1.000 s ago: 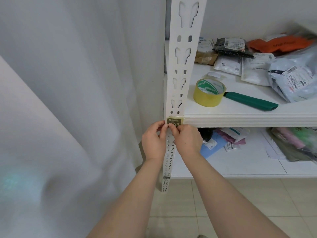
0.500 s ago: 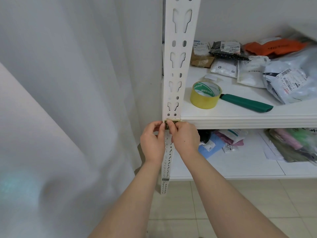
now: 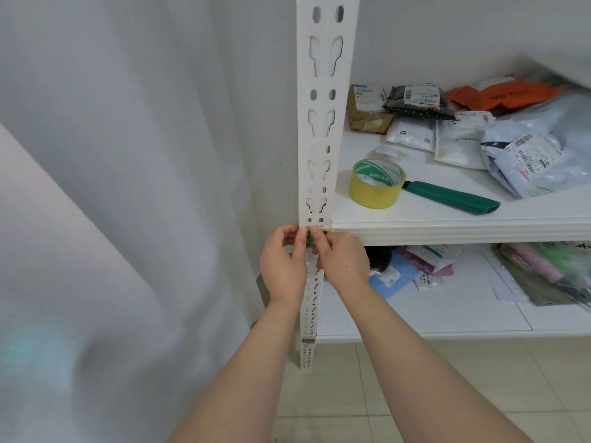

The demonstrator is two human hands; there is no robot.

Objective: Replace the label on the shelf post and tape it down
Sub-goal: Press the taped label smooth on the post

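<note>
A white slotted shelf post (image 3: 323, 123) rises through the middle of the view. A small dark label (image 3: 309, 240) sits on the post at the level of the upper shelf's edge, mostly hidden by fingers. My left hand (image 3: 283, 266) and my right hand (image 3: 343, 262) meet at the post, fingertips pinched on the label from either side. A yellow tape roll (image 3: 377, 183) with a green-printed core lies on the upper shelf (image 3: 447, 227), right of the post.
A green-handled cutter (image 3: 451, 197) lies beside the tape roll. Several mail bags and parcels (image 3: 479, 129) are piled at the back right of the upper shelf. More packets lie on the lower shelf (image 3: 415, 314). A white curtain (image 3: 128, 187) hangs left; tiled floor below.
The label was plainly visible above my fingers one second ago; now my fingertips cover most of it. The view has tilted slightly down.
</note>
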